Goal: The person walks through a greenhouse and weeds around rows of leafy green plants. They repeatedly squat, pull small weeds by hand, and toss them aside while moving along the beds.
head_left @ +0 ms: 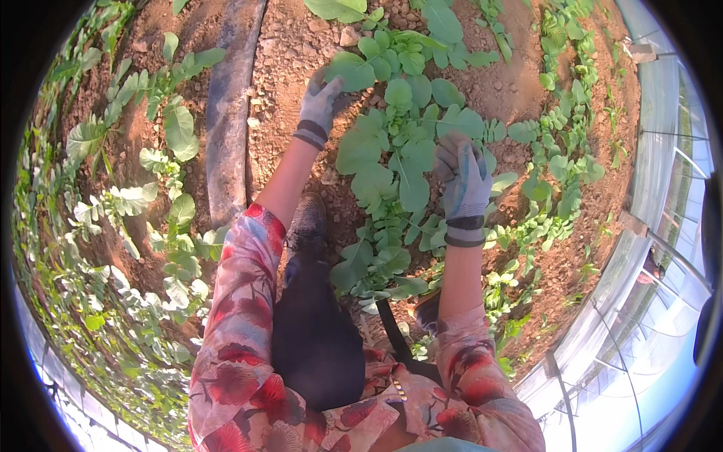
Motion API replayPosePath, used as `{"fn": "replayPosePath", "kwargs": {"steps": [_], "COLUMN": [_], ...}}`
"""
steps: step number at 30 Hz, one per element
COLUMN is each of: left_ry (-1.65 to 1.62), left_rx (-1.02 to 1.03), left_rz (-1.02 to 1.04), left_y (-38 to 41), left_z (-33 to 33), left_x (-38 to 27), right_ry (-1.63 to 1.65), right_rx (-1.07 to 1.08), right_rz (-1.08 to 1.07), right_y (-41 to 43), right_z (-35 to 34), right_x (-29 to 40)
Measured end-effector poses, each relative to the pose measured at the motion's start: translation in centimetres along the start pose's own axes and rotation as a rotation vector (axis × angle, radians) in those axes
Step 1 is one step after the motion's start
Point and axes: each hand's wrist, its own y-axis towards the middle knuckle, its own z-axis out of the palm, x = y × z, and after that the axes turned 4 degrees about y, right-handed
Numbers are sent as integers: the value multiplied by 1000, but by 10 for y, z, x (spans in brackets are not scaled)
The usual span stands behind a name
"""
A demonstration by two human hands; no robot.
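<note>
My left hand (321, 104), in a grey knit work glove, reaches to the left edge of a row of leafy green plants (395, 158). Its fingertips meet the rim of a broad rounded leaf (351, 70); whether they pinch it is unclear. On the row's other side is my right hand (464, 175), in a matching glove with blue-grey patches. Its fingers are curled inward among the leaves, and anything between them is hidden. Lobed leaves fill the space between both hands.
A dark strip of sheeting (229, 113) runs along the soil left of the row. More plants grow on the left (175, 226) and right (565, 169). My shoe (306, 223) stands beside the row. Clear plastic sheeting (649, 169) on a frame borders the far right.
</note>
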Motion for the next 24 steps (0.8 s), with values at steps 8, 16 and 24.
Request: {"fn": "replayPosePath", "kwargs": {"steps": [8,16,24], "left_ry": [45,41,1944], "left_rx": [100,287,244], "left_rz": [45,82,1065], "left_y": [0,-11,17], "left_z": [24,29,-14], "left_x": [-11,-25,19], "right_ry": [450,490,597], "right_rx": [435,327,257], "right_rz": [462,447,389], "right_y": [93,97,122], "right_z": [55,85,70], "right_x": [-48,-64,-13]}}
